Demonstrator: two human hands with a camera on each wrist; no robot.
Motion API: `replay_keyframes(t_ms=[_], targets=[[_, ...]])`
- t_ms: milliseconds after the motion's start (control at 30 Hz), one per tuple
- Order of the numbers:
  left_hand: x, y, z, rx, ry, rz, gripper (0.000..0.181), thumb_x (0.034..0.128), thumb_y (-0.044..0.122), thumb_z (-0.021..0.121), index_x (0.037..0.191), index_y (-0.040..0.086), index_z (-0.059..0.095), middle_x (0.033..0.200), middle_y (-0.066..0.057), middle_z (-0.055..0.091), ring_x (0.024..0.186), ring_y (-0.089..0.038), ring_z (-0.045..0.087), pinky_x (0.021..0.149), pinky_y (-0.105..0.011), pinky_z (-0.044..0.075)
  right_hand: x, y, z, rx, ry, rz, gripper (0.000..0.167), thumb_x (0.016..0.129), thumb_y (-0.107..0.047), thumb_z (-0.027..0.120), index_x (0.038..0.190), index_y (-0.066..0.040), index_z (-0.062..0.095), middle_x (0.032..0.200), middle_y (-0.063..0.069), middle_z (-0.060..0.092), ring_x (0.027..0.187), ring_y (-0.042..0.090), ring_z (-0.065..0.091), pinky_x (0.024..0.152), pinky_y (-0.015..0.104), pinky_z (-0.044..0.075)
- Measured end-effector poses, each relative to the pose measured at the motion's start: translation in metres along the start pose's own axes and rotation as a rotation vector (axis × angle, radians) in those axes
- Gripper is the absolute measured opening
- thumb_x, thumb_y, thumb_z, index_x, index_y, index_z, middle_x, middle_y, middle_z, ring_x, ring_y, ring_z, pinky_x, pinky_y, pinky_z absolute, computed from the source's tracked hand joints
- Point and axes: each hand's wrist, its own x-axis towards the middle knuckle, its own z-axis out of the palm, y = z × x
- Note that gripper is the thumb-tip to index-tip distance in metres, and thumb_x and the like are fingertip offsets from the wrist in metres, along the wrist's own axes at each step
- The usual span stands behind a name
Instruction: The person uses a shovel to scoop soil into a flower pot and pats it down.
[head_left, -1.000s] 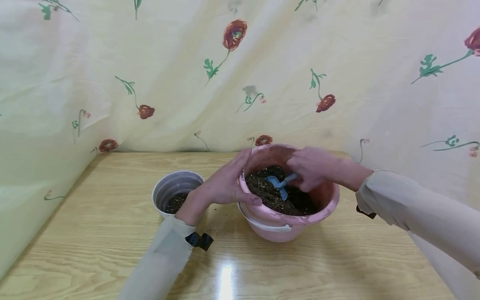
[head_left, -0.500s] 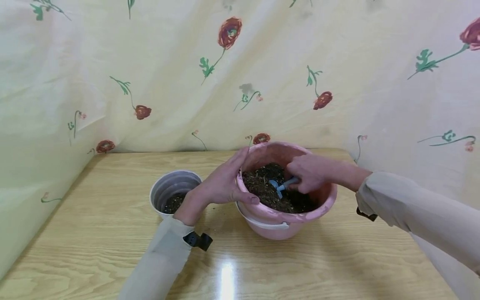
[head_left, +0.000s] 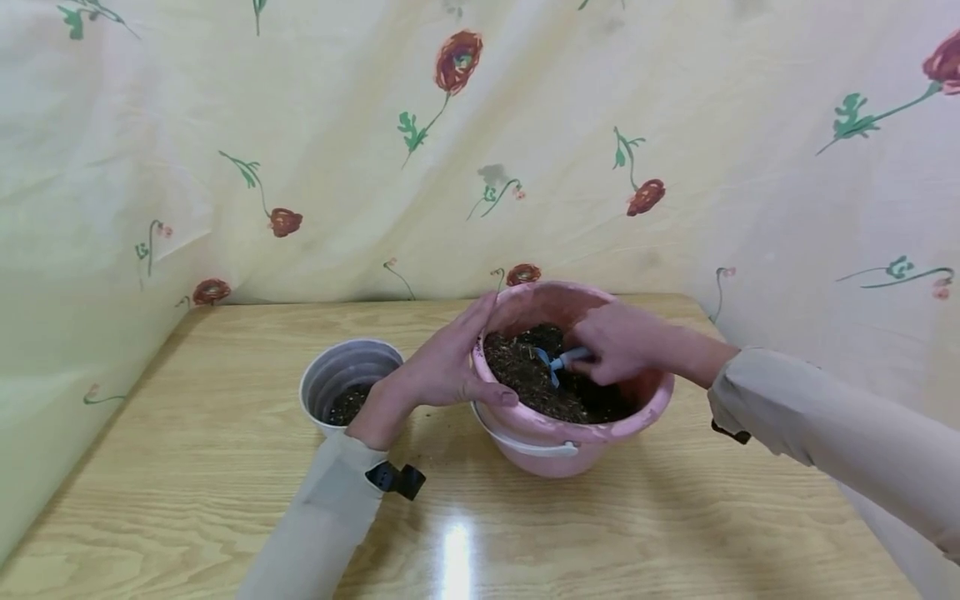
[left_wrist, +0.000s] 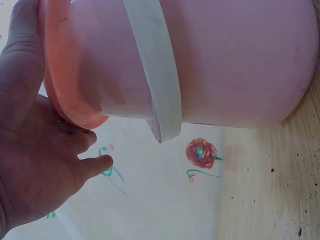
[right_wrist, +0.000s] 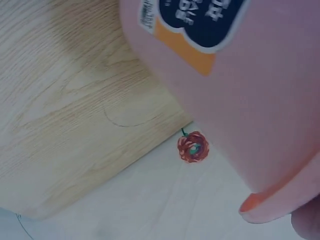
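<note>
A pink bucket holds dark soil. Around the left side of its rim my left hand is spread, thumb toward the front and fingers toward the back. From the left wrist view, the same hand lies against the rim below the lip. Inside the bucket, my right hand grips the grey-blue handle of a small blue trowel, whose blade is partly sunk in the soil. Only a bit of a finger shows in the right wrist view, beside the rim.
Left of the bucket stands a pale plant pot with some soil at its bottom, partly behind my left wrist. Both stand on a wooden table with a few soil crumbs. A flowered cloth hangs behind. A white handle hangs on the bucket.
The trowel blade has turned and gone deeper into the soil, shifting slightly left, with my right hand still on its handle. My left hand stays at the rim. The view has shifted slightly.
</note>
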Motion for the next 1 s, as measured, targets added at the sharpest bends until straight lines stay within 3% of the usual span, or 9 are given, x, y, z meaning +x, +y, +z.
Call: replay_keyframes(t_ms=[233,467,667,1000], targets=[[-0.0031,-0.0023,0.0024,-0.007,-0.010,-0.026,0.133,0.0636,0.054,0.085,0.154,0.027,-0.008,0.161,0.004,-0.005,0.147,-0.018,0.005,0.116,-0.045,0.015,0.0012,0.0035,0.0082,-0.038,0.062,-0.077,0.018,0.080,-0.029,0.069,0.067,-0.022,0.059,0.063,-0.015,0.049,0.054,0.002,0.042,0.054,0.026,0.042],[-0.0009,-0.0018,-0.0008,0.005,-0.014,-0.013,0.131,0.0655,0.052,0.085,0.155,0.026,-0.008,0.161,0.005,-0.004,0.146,-0.017,0.007,0.116,-0.044,0.017,0.0042,0.0007,0.0036,-0.022,0.006,-0.008,0.018,0.082,-0.031,0.068,0.068,-0.022,0.061,0.055,-0.017,0.044,0.050,0.002,0.038,0.052,0.026,0.039],[0.0013,-0.0022,-0.0009,0.002,-0.006,0.007,0.133,0.0648,0.051,0.086,0.155,0.024,-0.008,0.161,0.004,-0.004,0.147,-0.017,0.007,0.116,-0.043,0.016,0.0046,-0.0003,-0.0016,-0.004,-0.071,0.063,0.012,0.083,-0.032,0.067,0.078,-0.021,0.068,0.059,-0.016,0.049,0.055,0.005,0.043,0.058,0.031,0.045],[0.0002,-0.0016,-0.0016,-0.015,-0.010,-0.028,0.132,0.0641,0.054,0.085,0.155,0.027,-0.007,0.161,0.007,-0.004,0.147,-0.017,0.006,0.116,-0.045,0.016,0.0030,-0.0012,0.0025,-0.068,0.006,-0.012,0.019,0.084,-0.032,0.066,0.071,-0.023,0.057,0.058,-0.015,0.043,0.053,0.005,0.040,0.054,0.030,0.042]])
